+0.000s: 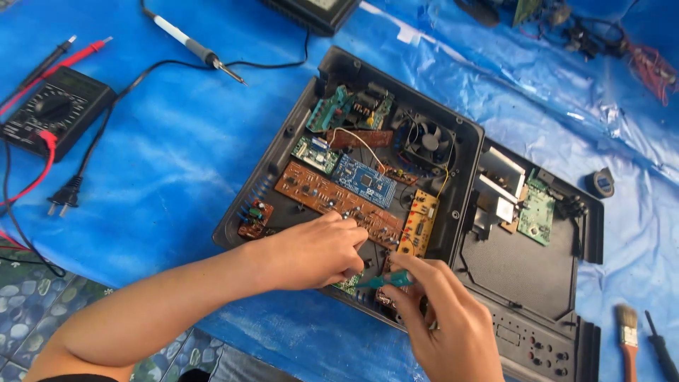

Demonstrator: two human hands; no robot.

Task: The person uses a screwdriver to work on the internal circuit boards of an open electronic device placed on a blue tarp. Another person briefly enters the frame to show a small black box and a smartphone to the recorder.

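**Opened appliance under bench work — boards exposed, cover off**

Head view. An open black casing (283, 152) lies on a blue sheet (177, 163) covering the worktop. Inside it sit several circuit boards: a long brown board (311, 191), a blue board (364, 180), green boards near the top edge, a yellow board (419, 223) and a cooling fan (426, 140). The detached cover panel (523, 265) lies just beside the casing on its right, carrying a further green board (537, 212).

The left hand (311, 251) is curled with fingertips pressed together on the near end of the brown board; whether it pinches a small part I cannot tell. The right hand (445, 318) is closed around a slim green-handled tool (385, 281), its tip pointing toward the left hand at the casing's near edge.

Judged state of the work: opening-up is complete — cover removed, boards accessible. The boards appear still seated in the casing, so work on them seems at an early or middle stage, and reassembly is outstanding.

Surroundings: a multimeter (49, 113) with red and black probes at far left, a soldering iron (194, 48) lying untouched, its mains plug (65, 197) loose on the sheet, a tape roll (602, 183) and a brush (627, 332) at right.
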